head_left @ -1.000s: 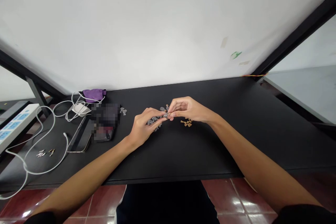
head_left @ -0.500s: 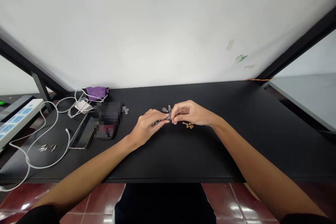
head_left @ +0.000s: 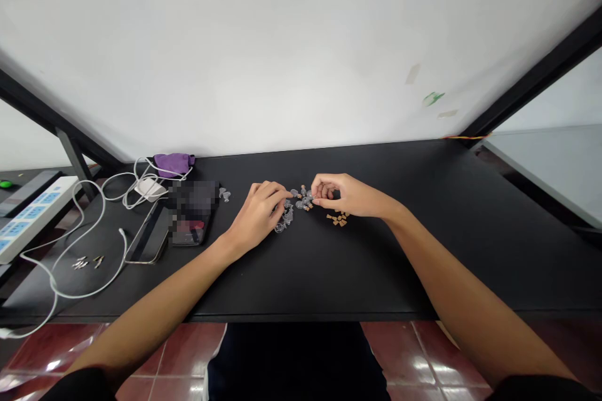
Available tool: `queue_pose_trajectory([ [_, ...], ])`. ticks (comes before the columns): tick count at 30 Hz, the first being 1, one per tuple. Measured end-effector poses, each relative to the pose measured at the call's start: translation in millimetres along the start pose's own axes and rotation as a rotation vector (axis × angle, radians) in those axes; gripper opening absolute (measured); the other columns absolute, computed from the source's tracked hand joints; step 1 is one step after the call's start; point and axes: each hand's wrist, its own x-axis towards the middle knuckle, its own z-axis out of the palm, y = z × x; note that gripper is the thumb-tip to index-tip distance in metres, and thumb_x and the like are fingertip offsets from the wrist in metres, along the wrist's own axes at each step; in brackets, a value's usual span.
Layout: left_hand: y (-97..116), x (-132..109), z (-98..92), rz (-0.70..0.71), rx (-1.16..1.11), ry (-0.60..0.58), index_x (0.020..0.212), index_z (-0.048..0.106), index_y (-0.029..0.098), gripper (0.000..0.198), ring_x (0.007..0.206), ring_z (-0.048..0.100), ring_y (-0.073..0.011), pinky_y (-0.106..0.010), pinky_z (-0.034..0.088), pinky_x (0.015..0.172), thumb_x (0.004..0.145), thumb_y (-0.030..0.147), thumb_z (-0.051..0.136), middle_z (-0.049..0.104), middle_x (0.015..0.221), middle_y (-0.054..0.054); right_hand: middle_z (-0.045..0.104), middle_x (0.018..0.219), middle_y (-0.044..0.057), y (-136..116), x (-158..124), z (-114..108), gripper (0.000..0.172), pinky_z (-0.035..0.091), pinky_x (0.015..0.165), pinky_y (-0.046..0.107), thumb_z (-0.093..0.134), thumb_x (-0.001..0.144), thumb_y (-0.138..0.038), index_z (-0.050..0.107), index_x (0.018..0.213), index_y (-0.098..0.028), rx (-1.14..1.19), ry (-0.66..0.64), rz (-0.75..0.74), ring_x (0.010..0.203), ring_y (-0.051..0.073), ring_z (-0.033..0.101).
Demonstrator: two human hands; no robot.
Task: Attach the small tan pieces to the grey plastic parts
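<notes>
Small clear grey plastic pieces [head_left: 287, 217] lie in a strip, long axis lower-left to upper-right. Left hand [head_left: 256, 216]: fingers curled, resting over them. Right hand [head_left: 341, 195]: fingers pinched closed; grip on anything unclear.

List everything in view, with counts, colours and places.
desk: one, black, across the view
power strip: one, white and blue, far left
cable: white, looped at left
charger: one, white, among the cable
cloth item: one, purple, back left
phone: one, dark, left
blurred object: one, pixelated, beside the phone
metal pieces: several, metallic, near the cable
clear parts: many, grey-clear, centre
tan pieces: several, tan, right of centre
left hand: one, at the clear parts
right hand: one, beside the clear parts
</notes>
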Motion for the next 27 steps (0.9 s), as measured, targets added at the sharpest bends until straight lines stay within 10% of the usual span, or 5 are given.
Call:
queue_pose_trajectory([
  [27,-3.2,-3.0,7.5,0.008,-0.068,-0.109,0.113,0.066,0.021,0.014,0.102,0.069,-0.0181,-0.037,0.041,0.095,0.103,0.018,0.056,0.074,0.111,-0.004,0.071,0.086,0.005,4.0,0.3,-4.2,0.019,0.042,0.066,0.03,0.065,0.089,-0.035,0.073,0.097,-0.019,-0.111,-0.086,0.028,0.073,0.017,0.058],
])
